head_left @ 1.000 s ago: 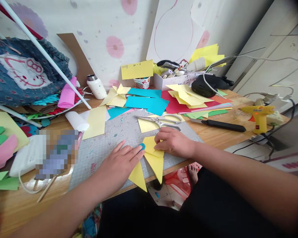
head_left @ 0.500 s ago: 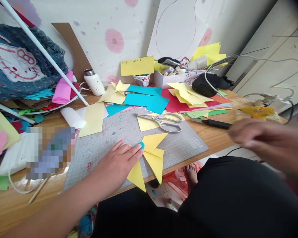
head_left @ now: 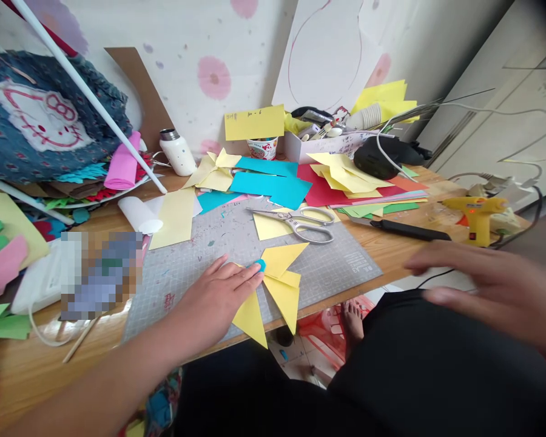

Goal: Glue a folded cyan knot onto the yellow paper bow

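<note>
My left hand (head_left: pixel 227 290) lies flat over a flower or pinwheel shape of pointed yellow paper pieces (head_left: pixel 282 297), pressing on it. Its fingertips touch a small blue paper disc (head_left: pixel 261 265) at the middle of the shape, and the hand covers part of the yellow paper. Off to the right, above my dark-clothed lap, my right hand (head_left: pixel 486 288) is in the air, slightly blurred. Its thumb and fingers are apart, with nothing seen in them. Nearest to it are a black-handled knife (head_left: pixel 409 230) and a yellow glue gun (head_left: pixel 478 218).
Scissors (head_left: pixel 300 223) lie on the grey cutting mat (head_left: pixel 177 273), over a yellow sheet. Blue strips (head_left: pixel 266 185) and stacked coloured paper (head_left: pixel 332 188) are behind them. A white bottle (head_left: pixel 177 152), a paper roll (head_left: pixel 139 215) and a box of tools (head_left: pixel 318 145) stand around the mat.
My right hand has moved slightly lower, its fingers have opened out, and the glue gun now shows fully above it. The left hand stays on the paper. The view has shifted slightly.
</note>
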